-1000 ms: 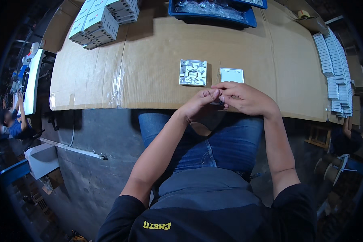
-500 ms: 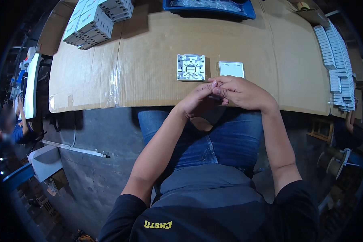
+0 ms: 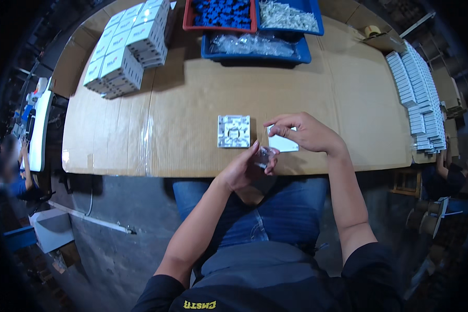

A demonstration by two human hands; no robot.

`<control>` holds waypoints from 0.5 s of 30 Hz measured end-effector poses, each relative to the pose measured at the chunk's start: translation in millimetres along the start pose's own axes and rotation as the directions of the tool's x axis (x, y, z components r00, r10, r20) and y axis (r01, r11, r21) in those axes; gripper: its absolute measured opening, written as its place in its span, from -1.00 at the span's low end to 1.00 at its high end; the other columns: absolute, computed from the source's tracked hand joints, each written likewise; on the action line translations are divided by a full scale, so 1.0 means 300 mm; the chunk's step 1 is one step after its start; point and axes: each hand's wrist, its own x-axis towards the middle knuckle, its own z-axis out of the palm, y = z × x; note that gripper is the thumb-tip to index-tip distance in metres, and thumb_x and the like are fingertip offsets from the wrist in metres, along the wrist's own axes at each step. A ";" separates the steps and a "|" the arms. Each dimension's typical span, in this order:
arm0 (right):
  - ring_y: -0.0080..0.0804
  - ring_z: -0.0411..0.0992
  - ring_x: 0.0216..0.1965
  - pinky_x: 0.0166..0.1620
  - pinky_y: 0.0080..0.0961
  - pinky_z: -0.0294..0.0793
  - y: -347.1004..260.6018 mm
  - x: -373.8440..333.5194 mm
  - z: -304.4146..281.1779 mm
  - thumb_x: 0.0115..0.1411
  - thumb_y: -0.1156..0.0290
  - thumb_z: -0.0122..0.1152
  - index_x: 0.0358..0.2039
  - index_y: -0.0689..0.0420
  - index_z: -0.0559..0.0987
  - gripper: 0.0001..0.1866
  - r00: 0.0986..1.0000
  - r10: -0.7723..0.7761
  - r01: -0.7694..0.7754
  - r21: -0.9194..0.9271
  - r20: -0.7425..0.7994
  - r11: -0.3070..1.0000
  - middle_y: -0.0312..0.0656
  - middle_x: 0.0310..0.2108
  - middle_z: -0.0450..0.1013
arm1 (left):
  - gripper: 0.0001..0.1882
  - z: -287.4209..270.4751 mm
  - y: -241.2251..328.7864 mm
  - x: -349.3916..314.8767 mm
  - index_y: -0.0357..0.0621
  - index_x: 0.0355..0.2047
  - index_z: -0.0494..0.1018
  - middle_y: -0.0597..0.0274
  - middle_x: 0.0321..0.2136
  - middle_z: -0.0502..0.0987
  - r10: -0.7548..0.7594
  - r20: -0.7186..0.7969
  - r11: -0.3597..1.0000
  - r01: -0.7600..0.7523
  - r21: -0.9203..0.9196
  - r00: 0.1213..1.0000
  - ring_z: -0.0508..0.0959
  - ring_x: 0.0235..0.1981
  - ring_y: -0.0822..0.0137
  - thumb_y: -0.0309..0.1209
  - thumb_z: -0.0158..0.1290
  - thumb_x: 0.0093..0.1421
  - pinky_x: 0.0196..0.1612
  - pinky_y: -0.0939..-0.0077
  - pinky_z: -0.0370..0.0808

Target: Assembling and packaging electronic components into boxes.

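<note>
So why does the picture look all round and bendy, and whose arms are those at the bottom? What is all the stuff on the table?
The camera sits on a person's head and looks down, so you see what that person sees. Its lens is very wide, which bends straight edges near the rim. The two arms belong to that person, who is sitting at a table covered with brown cardboard.

The left hand holds a small clear plastic piece at the table's near edge. The right hand pinches a flat white plate lying on the cardboard. Next to it lies a square white part with little ridges inside.

Farther away are stacked white boxes, a red tray of blue pieces, a blue tray of pale pieces, a blue tray of clear bags, and a long row of white plates on the right.
</note>
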 end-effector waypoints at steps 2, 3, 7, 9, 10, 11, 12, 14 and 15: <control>-0.44 0.58 -0.06 0.07 -0.49 0.52 0.015 0.024 -0.089 0.45 0.29 0.20 -0.08 0.31 0.68 -0.70 0.963 0.239 -0.214 0.182 -0.127 0.960 -0.13 -0.03 0.63 | -0.28 -0.003 -0.002 0.011 -0.30 0.22 0.37 0.22 -0.21 0.52 -0.010 0.018 1.000 0.010 0.020 1.000 0.51 -0.30 0.32 0.16 -0.30 0.53 -0.02 0.34 0.47; -0.48 0.58 -0.12 0.04 -0.49 0.54 0.075 0.048 -0.154 0.45 0.35 0.20 -0.10 0.31 0.67 -0.74 0.961 0.141 -0.120 0.100 -0.238 0.988 -0.18 -0.12 0.65 | -0.28 -0.008 -0.008 0.020 -0.30 0.21 0.38 0.22 -0.21 0.52 0.004 0.028 0.999 -0.005 0.040 1.000 0.51 -0.30 0.32 0.16 -0.30 0.53 0.00 0.33 0.47; -0.53 0.58 -0.27 -0.14 -0.52 0.57 0.236 0.228 -0.453 0.40 0.43 0.21 -0.12 0.28 0.68 -0.80 0.807 -0.001 -0.009 -0.015 -0.590 1.000 -0.19 -0.22 0.67 | -0.28 0.007 0.001 0.014 -0.31 0.21 0.38 0.20 -0.20 0.51 0.017 0.026 0.997 -0.019 0.077 1.000 0.50 -0.28 0.32 0.15 -0.31 0.54 0.05 0.28 0.47; -0.43 0.62 -0.24 -0.12 -0.47 0.58 0.262 0.294 -0.609 0.36 0.41 0.22 -0.12 0.22 0.69 -0.80 0.692 0.030 -0.197 -0.148 -0.721 0.969 -0.16 -0.21 0.68 | -0.29 0.008 0.007 0.015 -0.31 0.20 0.39 0.19 -0.20 0.51 0.012 0.027 0.997 -0.014 0.077 1.000 0.49 -0.25 0.32 0.14 -0.32 0.54 0.07 0.26 0.47; -0.33 0.63 -0.24 -0.11 -0.39 0.59 0.305 0.301 -0.710 0.35 0.39 0.20 -0.10 0.18 0.69 -0.79 0.640 -0.073 -0.251 -0.298 -0.765 0.921 -0.15 -0.21 0.68 | -0.29 0.020 0.009 0.030 -0.31 0.20 0.39 0.19 -0.20 0.51 0.004 0.039 0.996 -0.007 0.085 0.999 0.49 -0.25 0.32 0.14 -0.32 0.54 0.07 0.26 0.47; -0.23 0.64 -0.24 -0.10 -0.31 0.60 0.350 0.309 -0.790 0.35 0.38 0.19 -0.08 0.13 0.69 -0.78 0.591 -0.179 -0.316 -0.430 -0.787 0.846 -0.14 -0.20 0.69 | -0.30 0.030 0.009 0.044 -0.30 0.20 0.39 0.19 -0.19 0.50 -0.009 0.036 0.996 0.005 0.088 0.999 0.49 -0.25 0.31 0.14 -0.32 0.54 0.07 0.26 0.47; -0.23 0.64 -0.24 -0.10 -0.31 0.60 0.351 0.348 -0.820 0.35 0.38 0.19 -0.08 0.13 0.69 -0.78 0.587 -0.176 -0.314 -0.423 -0.790 0.850 -0.14 -0.20 0.69 | -0.30 0.027 0.012 0.038 -0.29 0.20 0.39 0.19 -0.19 0.50 -0.015 0.017 0.996 0.013 0.089 1.000 0.49 -0.25 0.30 0.14 -0.32 0.54 0.08 0.26 0.47; -0.11 0.60 -0.10 -0.01 -0.13 0.59 0.324 0.420 -0.868 0.33 0.36 0.16 -0.05 0.03 0.69 -0.76 0.525 -0.176 -0.550 -0.490 -0.833 0.677 -0.17 -0.14 0.65 | -0.31 0.021 0.018 0.020 -0.28 0.21 0.39 0.18 -0.18 0.50 -0.014 -0.002 0.995 0.014 0.094 1.000 0.49 -0.23 0.30 0.13 -0.33 0.55 0.09 0.25 0.48; -0.11 0.60 -0.10 -0.01 -0.13 0.59 0.335 0.449 -0.898 0.33 0.36 0.16 -0.05 0.03 0.69 -0.76 0.523 -0.175 -0.548 -0.486 -0.834 0.681 -0.17 -0.14 0.65 | -0.30 0.023 0.021 0.015 -0.29 0.21 0.39 0.18 -0.18 0.50 -0.007 0.015 0.997 0.006 0.081 1.000 0.49 -0.23 0.30 0.13 -0.33 0.55 0.09 0.25 0.48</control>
